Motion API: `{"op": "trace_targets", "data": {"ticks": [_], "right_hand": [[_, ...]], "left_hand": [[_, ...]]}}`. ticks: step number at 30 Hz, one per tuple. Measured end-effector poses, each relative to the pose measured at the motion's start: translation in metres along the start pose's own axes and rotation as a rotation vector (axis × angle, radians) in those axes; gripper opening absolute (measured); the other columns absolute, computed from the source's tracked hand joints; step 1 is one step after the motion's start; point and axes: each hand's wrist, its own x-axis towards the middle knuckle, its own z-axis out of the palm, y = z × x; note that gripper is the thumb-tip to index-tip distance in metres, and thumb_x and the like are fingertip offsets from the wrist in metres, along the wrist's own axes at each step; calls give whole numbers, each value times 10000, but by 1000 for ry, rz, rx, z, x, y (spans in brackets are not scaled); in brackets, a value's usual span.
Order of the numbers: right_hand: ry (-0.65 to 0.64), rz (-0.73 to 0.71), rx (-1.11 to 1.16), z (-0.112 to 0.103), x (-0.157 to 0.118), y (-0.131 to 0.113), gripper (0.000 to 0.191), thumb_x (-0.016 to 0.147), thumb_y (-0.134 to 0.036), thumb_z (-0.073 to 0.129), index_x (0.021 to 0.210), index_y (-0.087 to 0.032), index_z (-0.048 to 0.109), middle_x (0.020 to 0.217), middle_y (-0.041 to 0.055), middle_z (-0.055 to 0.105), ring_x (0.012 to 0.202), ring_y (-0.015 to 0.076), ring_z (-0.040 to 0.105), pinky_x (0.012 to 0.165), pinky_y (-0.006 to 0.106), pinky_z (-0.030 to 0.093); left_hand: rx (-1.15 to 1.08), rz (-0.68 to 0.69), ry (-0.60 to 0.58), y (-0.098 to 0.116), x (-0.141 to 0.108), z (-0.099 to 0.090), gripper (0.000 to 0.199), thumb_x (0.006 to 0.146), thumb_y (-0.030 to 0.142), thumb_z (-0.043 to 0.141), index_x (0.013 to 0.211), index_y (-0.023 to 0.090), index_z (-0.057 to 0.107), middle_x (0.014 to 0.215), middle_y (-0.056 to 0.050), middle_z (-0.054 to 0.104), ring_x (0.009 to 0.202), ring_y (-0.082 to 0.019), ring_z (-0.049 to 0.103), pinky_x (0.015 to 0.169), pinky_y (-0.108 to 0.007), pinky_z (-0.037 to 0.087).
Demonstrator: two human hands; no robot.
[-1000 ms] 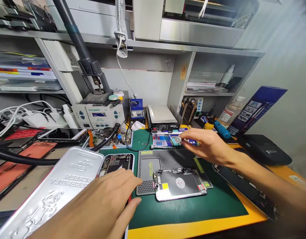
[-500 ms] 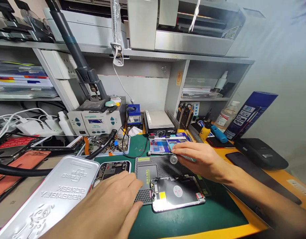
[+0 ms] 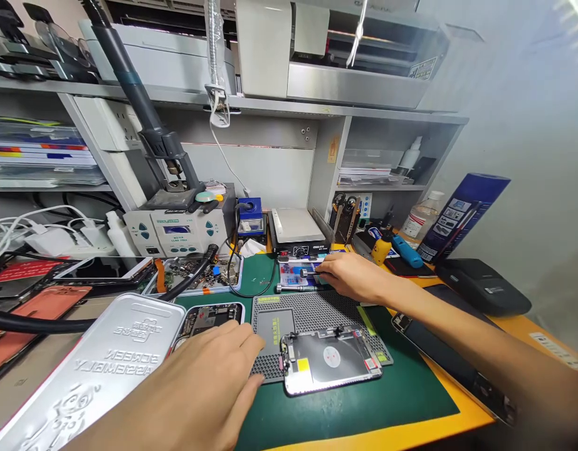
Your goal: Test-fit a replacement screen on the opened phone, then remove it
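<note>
My left hand lies across the lower part of an opened phone body, its fingers loosely bent and the thumb apart. Its fingertips reach past the phone's right edge, and the palm side is hidden. Farther back, my right hand pinches a slim screwdriver whose capped end sticks out to the left. Just below it another screwdriver lies flat. A detached phone screen, inner side up, rests partly on a grey perforated mat between my hands.
A silver screen-assembly tray stands at left. Behind are a parts tray, a soldering station and a small hot plate. To the right, a dark phone part lies under my forearm, near a black case.
My right hand has moved back and slightly left with the screwdriver, away from the perforated mat. The left hand keeps its pose. The view has shifted a little.
</note>
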Motion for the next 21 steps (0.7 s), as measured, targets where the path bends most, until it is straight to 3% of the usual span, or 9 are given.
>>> {"op": "trace_targets", "data": {"ticks": [4, 10, 14, 16, 18, 21], "right_hand": [[-59, 17, -17, 5, 16, -17, 249, 1013, -338, 655, 1183, -158, 673, 1168, 81, 702, 993, 220, 701, 874, 428, 599], [-124, -37, 121, 12, 38, -42, 215, 989, -345, 686, 1066, -144, 690, 1054, 58, 713, 906, 196, 698, 826, 396, 596], [28, 38, 305, -2, 32, -47, 128, 874, -240, 747, 865, -152, 654, 870, 40, 691, 794, 199, 674, 784, 383, 580], [150, 123, 448, -15, 20, -52, 78, 930, -250, 628, 916, -174, 614, 855, 42, 690, 749, 190, 679, 726, 345, 586], [227, 187, 603, -24, 7, -61, 174, 1013, -317, 477, 923, -191, 557, 919, 65, 701, 749, 182, 708, 689, 324, 611], [279, 357, 1203, -26, -7, -77, 175, 969, -358, 600, 923, -192, 571, 981, 80, 712, 808, 221, 748, 699, 369, 665]], "left_hand": [[107, -43, -241, 4, 1, -6, 203, 940, 212, 462, 916, 257, 658, 912, -54, 671, 802, -284, 664, 699, -384, 467], [152, -42, -199, 7, 1, -10, 98, 909, 256, 571, 922, 220, 662, 915, -82, 655, 875, -317, 674, 753, -427, 555], [7, -57, -259, 14, 4, -2, 229, 887, 244, 618, 1097, 191, 692, 1125, -129, 689, 1068, -358, 659, 941, -555, 561], [-49, -63, -250, 17, 6, 5, 334, 889, 273, 626, 1201, 172, 686, 1269, -165, 676, 1172, -377, 640, 1023, -594, 530], [-82, -75, -234, 20, 9, 13, 449, 882, 322, 641, 1295, 149, 666, 1387, -195, 644, 1276, -400, 604, 1090, -622, 487], [-110, -90, -256, 22, 13, 21, 548, 879, 365, 652, 1370, 119, 639, 1465, -198, 609, 1415, -409, 507, 1184, -648, 379]]}}
